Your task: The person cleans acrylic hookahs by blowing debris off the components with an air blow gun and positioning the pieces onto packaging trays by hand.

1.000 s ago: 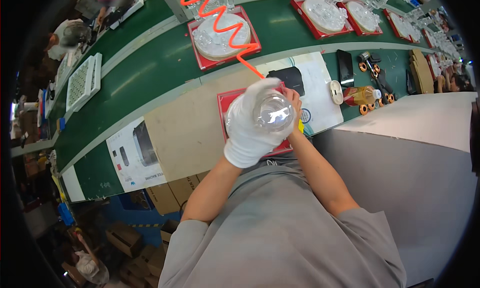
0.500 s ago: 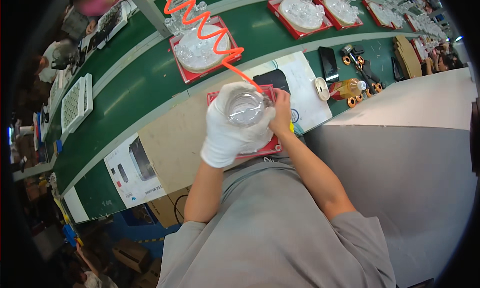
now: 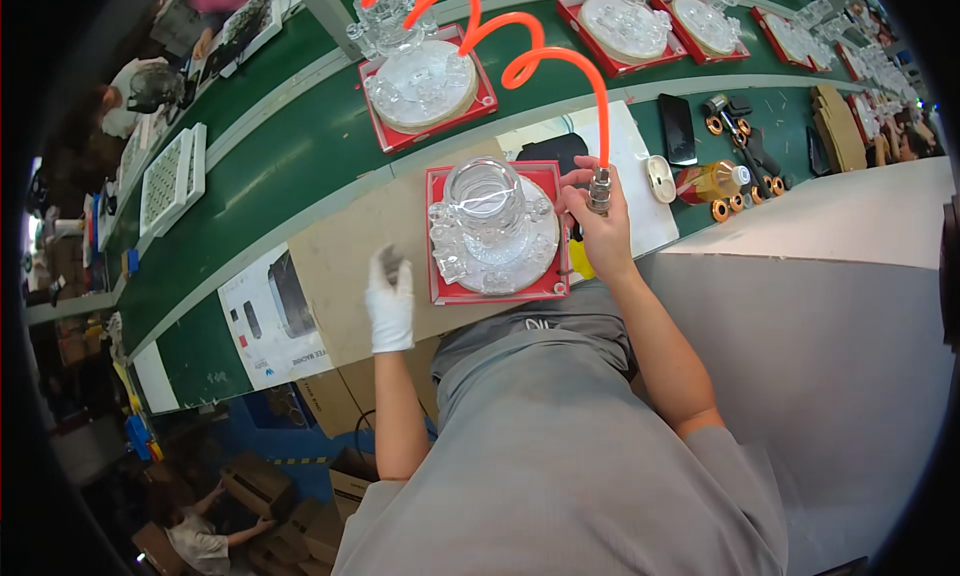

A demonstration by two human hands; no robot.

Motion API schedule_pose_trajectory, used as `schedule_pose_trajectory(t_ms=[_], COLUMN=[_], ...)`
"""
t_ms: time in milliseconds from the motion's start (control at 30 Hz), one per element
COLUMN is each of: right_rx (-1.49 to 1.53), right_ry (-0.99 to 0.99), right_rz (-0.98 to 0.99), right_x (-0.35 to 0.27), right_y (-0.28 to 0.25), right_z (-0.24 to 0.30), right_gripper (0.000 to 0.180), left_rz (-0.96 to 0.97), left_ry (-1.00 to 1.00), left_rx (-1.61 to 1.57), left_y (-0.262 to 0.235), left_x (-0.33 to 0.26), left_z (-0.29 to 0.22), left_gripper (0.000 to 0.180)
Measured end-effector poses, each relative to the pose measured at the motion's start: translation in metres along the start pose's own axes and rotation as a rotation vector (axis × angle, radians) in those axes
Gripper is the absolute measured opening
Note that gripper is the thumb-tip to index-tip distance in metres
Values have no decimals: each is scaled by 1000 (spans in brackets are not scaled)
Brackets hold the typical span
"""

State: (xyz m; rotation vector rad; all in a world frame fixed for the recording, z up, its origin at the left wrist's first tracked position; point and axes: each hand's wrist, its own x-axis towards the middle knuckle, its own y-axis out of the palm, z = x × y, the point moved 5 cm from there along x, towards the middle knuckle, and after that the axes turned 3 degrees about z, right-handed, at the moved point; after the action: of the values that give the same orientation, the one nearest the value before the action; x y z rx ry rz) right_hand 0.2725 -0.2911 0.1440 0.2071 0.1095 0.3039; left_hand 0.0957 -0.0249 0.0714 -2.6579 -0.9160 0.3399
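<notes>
A clear round vessel (image 3: pixel 486 204) stands upright on a white round base (image 3: pixel 535 246), with several small clear parts around it. The base sits in a red square tray (image 3: pixel 437 294) in front of me. My left hand (image 3: pixel 389 301), in a white glove, is just left of the tray, touching nothing; its fingers are slightly smeared but apart. Bare, my right hand (image 3: pixel 603 228) grips the metal end fitting of an orange coiled air hose (image 3: pixel 603 126) at the tray's right side. What the fitting joins below is hidden in the palm.
Beyond the bench edge, further red trays with clear parts (image 3: pixel 425 86) stand on a green line. On the right lie a black phone (image 3: pixel 677 129), a bottle (image 3: pixel 712 182), a white oval case (image 3: pixel 660 179) and copper-coloured rings. Cardboard (image 3: pixel 350 246) covers the bench; other people work at left.
My left hand has let go of the clear vessel and moved left. My right hand has moved right, away from the vessel, with the hose end. The vessel now stands on the base.
</notes>
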Motion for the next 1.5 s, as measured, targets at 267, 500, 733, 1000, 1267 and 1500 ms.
schedule_pose_trajectory(t_ms=[267,500,733,1000,1267,1500], right_rx=[353,447,315,145,67,94], right_ry=[83,-4,-60,-161,-296,-295], right_rz=[-1,-77,-147,-68,6,50], right_x=[-26,-56,-60,-43,2,51], right_y=[9,25,-11,-15,4,23], right_z=[-2,-27,9,8,19,1], right_gripper=[32,27,19,21,21,17], left_rz=[273,237,228,208,194,140], left_ry=[-85,-44,-50,-40,-76,-60], left_rx=[313,636,686,610,640,675], left_y=[31,40,28,15,12,10], left_x=[-9,-6,-18,-37,-49,-59], left_z=[74,36,40,48,54,50], left_gripper=[47,31,19,21,24,22])
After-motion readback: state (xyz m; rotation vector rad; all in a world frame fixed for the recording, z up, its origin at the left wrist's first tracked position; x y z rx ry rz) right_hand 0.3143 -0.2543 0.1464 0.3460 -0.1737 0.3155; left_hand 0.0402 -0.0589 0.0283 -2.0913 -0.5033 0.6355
